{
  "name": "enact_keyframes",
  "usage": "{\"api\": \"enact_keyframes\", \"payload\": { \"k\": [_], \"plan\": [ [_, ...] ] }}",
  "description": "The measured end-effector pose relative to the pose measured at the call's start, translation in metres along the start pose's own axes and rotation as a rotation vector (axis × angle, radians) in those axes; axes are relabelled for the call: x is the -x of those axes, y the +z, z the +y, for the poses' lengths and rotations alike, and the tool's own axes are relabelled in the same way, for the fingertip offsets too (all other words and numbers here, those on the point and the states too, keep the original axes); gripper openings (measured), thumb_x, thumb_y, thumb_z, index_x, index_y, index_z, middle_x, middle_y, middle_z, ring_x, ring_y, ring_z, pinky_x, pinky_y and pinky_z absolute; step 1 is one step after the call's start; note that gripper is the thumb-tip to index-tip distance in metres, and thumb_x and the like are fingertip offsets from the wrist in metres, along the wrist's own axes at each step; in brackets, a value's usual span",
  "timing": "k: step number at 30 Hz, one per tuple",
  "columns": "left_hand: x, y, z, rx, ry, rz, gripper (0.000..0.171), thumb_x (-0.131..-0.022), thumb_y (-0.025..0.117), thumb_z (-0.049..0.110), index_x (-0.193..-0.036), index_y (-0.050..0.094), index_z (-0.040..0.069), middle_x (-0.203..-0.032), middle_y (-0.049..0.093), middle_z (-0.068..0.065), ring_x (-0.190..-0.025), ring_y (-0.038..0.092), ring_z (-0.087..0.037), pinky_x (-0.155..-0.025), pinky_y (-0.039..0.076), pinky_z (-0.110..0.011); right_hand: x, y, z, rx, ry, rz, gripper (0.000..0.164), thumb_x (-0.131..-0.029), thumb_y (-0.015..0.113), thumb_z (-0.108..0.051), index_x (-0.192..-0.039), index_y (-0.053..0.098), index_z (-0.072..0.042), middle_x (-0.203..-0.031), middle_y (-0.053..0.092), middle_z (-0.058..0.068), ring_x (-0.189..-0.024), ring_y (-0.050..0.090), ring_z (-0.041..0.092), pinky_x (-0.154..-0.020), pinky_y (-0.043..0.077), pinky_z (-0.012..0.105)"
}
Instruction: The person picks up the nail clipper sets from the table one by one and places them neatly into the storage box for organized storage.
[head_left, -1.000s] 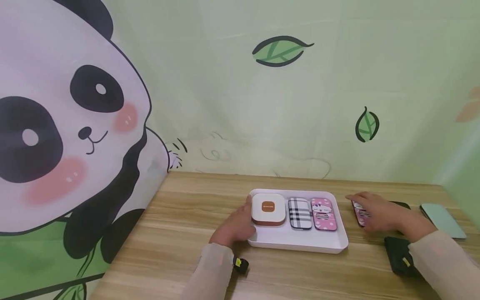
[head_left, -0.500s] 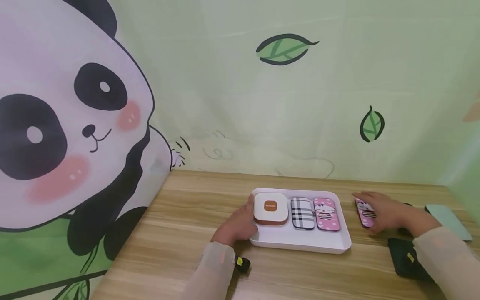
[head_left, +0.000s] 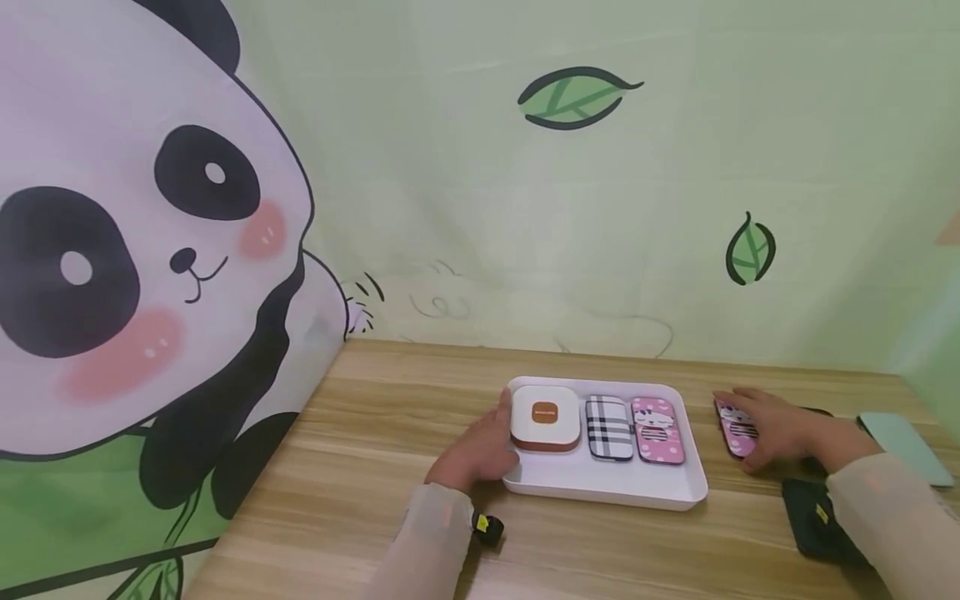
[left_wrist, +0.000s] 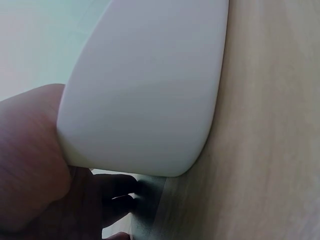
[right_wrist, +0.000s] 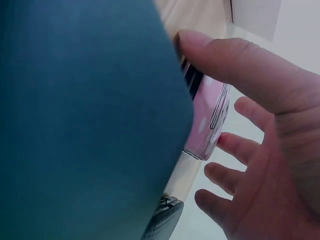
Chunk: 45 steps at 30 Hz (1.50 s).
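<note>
My left hand grips the left wall of a white tray, with the thumb at the rim and the fingers outside. In the left wrist view the tray's outer wall hides part of the thumb. The tray holds a white and brown box, a plaid case and a pink cat-print case. My right hand is over a second pink cat-print case on the table. In the right wrist view, its thumb and loosely bent fingers are spread around that case; contact is unclear.
A mint-green flat case lies at the table's right. A dark flat case lies partly under the right sleeve; another dark case shows behind the right hand. A panda-print backdrop stands behind the wooden table.
The right hand shifts slightly right over the second pink case, which stays put. The left hand keeps its place at the tray. The whole head view slides slightly.
</note>
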<state>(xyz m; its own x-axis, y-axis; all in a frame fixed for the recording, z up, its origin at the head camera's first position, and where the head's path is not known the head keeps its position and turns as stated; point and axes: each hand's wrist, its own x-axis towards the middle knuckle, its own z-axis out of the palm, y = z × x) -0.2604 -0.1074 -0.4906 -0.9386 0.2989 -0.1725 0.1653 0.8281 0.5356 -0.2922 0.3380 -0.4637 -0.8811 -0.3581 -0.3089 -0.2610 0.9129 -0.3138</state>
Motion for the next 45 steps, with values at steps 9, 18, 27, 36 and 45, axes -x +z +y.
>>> {"api": "enact_keyframes", "payload": {
  "k": [9, 18, 27, 36, 45],
  "plan": [
    [-0.004, 0.003, -0.002, 0.01, -0.02, 0.0, 0.097, -0.085, 0.057, 0.009, -0.161, -0.003, 0.01, -0.167, 0.02, -0.01, -0.152, 0.024, -0.024, -0.123, 0.021, -0.042, -0.001, -0.003, 0.002, -0.032, -0.007, -0.003, 0.111, -0.063, 0.092, -0.038, -0.152, 0.035, -0.004, -0.147, 0.026, 0.04, -0.126, 0.035, 0.061, -0.096, 0.036, 0.076],
    [0.001, -0.001, 0.003, 0.025, -0.014, -0.008, 0.095, -0.086, 0.056, 0.007, -0.161, -0.001, 0.007, -0.166, 0.02, -0.014, -0.152, 0.024, -0.028, -0.123, 0.021, -0.045, 0.003, -0.006, -0.006, 0.028, 0.019, 0.005, 0.109, -0.062, 0.092, -0.045, -0.15, 0.041, -0.006, -0.141, 0.035, 0.038, -0.115, 0.046, 0.054, -0.091, 0.042, 0.072],
    [0.003, -0.004, 0.005, 0.03, -0.012, -0.008, 0.094, -0.087, 0.058, 0.007, -0.161, 0.0, 0.006, -0.165, 0.022, -0.016, -0.151, 0.026, -0.03, -0.123, 0.022, -0.046, 0.007, -0.009, -0.018, 0.086, -0.02, 0.052, 0.102, -0.063, 0.089, -0.05, -0.146, 0.048, -0.01, -0.139, 0.041, 0.034, -0.113, 0.051, 0.048, -0.088, 0.046, 0.07],
    [0.002, -0.003, 0.004, 0.013, -0.01, -0.004, 0.094, -0.087, 0.058, 0.009, -0.161, 0.001, 0.005, -0.165, 0.024, -0.016, -0.15, 0.028, -0.029, -0.122, 0.023, -0.045, 0.009, -0.016, -0.04, 0.133, -0.088, 0.156, 0.095, -0.066, 0.086, -0.05, -0.146, 0.051, -0.012, -0.139, 0.045, 0.029, -0.116, 0.05, 0.045, -0.089, 0.048, 0.066],
    [0.001, -0.001, 0.003, 0.027, -0.012, -0.006, 0.094, -0.087, 0.058, 0.008, -0.161, 0.001, 0.006, -0.165, 0.024, -0.015, -0.149, 0.03, -0.028, -0.122, 0.023, -0.045, 0.017, -0.022, -0.066, 0.163, -0.166, 0.227, 0.093, -0.066, 0.086, -0.055, -0.144, 0.054, -0.014, -0.136, 0.051, 0.023, -0.118, 0.051, 0.04, -0.092, 0.049, 0.061]
  ]
}}
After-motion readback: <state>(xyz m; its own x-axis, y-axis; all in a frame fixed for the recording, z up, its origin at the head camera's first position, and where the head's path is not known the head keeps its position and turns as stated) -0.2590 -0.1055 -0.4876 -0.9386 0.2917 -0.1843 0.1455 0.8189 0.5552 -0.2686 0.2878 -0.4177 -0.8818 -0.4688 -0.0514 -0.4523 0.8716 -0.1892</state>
